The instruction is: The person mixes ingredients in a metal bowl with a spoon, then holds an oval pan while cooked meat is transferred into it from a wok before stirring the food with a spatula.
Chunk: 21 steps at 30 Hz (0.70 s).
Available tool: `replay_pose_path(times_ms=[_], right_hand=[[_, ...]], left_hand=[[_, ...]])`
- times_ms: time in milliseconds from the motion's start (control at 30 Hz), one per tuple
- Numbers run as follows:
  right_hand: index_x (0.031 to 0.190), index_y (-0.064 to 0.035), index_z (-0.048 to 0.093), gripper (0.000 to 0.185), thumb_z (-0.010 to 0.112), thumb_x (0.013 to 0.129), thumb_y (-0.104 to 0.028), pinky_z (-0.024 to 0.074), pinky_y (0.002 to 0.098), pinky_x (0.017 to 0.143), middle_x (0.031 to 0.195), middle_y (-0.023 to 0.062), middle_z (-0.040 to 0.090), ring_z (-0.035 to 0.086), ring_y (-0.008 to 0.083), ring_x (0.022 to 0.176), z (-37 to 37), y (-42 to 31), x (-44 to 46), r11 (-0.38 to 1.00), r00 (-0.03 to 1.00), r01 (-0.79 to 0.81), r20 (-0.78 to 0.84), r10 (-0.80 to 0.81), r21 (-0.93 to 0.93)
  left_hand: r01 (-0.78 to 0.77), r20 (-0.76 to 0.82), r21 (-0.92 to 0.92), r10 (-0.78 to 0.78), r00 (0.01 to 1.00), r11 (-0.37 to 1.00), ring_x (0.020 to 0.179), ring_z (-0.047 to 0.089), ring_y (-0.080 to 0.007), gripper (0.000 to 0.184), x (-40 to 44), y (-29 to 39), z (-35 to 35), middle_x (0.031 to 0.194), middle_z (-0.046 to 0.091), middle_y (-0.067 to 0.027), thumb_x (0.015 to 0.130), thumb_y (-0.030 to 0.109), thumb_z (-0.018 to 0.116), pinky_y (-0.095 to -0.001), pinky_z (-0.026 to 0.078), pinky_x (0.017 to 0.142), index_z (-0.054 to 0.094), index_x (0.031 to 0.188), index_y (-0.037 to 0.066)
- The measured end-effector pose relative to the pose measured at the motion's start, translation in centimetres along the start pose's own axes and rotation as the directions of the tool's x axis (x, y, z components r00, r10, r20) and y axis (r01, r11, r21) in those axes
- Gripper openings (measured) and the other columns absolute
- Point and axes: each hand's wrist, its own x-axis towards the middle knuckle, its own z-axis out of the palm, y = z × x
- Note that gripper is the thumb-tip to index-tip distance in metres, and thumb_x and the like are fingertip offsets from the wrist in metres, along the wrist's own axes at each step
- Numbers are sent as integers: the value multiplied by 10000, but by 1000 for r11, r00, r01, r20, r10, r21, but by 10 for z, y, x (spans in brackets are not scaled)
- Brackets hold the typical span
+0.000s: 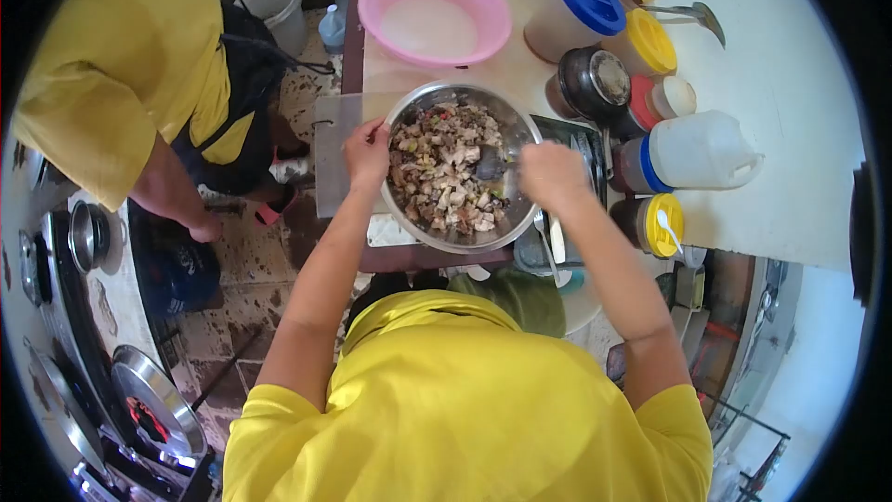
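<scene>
A steel mixing bowl (506,116) stands at the counter's front edge, holding chopped meat (455,177) mixed with green and red bits. My left hand (368,156) grips the bowl's left rim, thumb near the top. My right hand (555,174), slightly blurred, is closed at the bowl's right rim round the handle of a dark spoon (490,164). The spoon's head rests in the meat; its handle is mostly hidden by my fingers. Beneath the bowl's left side lies a clear cutting board (334,167).
A pink basin (372,23) sits behind the bowl. Lidded containers, among them a blue-lidded tub (562,23) and a white jug (711,151), line the right. Cutlery (546,242) lies in a tray near my right wrist. Another person (139,56) stands to the left.
</scene>
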Motion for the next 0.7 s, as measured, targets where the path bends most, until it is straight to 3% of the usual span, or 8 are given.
replay_pose_path(times_ms=[133, 233, 300, 367, 467, 567, 700], right_hand=[[803, -47, 691, 181, 534, 759, -127, 517, 424, 747, 851, 177, 665, 655, 312, 843, 16, 40, 1, 992, 989, -14, 144, 32, -128], [879, -79, 702, 203, 568, 760, -175, 502, 409, 794, 891, 157, 667, 639, 307, 892, 73, 67, 9, 981, 916, 45, 384, -115, 187], [934, -113, 701, 227, 606, 750, -207, 490, 394, 823, 915, 134, 669, 626, 316, 902, 90, 60, 1, 921, 888, -51, 439, -135, 387], [966, -98, 692, 245, 622, 760, -211, 484, 389, 827, 923, 169, 659, 621, 335, 900, 108, 38, -12, 833, 905, -1, 355, -234, 553], [964, -67, 681, 248, 630, 765, -207, 474, 419, 822, 898, 214, 645, 611, 367, 895, 110, -9, -23, 786, 975, 2, 172, -138, 618], [980, -45, 663, 269, 629, 782, -223, 467, 446, 805, 877, 243, 632, 599, 398, 884, 119, -27, -15, 786, 988, -26, 137, -75, 617], [929, -44, 647, 217, 567, 844, -227, 463, 481, 760, 831, 231, 629, 595, 411, 825, 116, -25, -15, 824, 996, 35, 48, -75, 566]], left_hand=[[-33, -18, -15, 33, 999, 999, 693, 562, -130, 186, 3, -19, 2, 821, 628, -62, 824, 117, 635, -274, 468, 683, 671, 974, 13], [82, 6, -92, -82, 997, 992, 688, 557, -126, 181, -2, -4, 1, 815, 611, -53, 822, 115, 635, -272, 465, 661, 673, 969, 17], [34, -22, -57, -35, 999, 998, 694, 554, -119, 178, 1, -13, 1, 836, 599, -45, 820, 107, 636, -260, 457, 631, 675, 967, 16], [52, -8, -103, -53, 999, 993, 698, 555, -117, 177, -1, -13, 3, 849, 598, -43, 820, 101, 636, -254, 454, 630, 675, 969, 13], [74, 8, -146, -74, 997, 987, 798, 569, -108, 192, -2, -12, 3, 892, 653, -37, 853, 133, 628, -246, 450, 743, 666, 993, 9], [30, 8, -22, -30, 1000, 999, 798, 559, -105, 189, 1, -17, 1, 883, 652, -35, 859, 136, 623, -244, 445, 745, 669, 996, 14], [61, 25, -72, -59, 998, 996, 805, 555, -104, 190, -3, -8, 0, 880, 655, -34, 858, 138, 625, -243, 441, 752, 672, 1002, 23]])
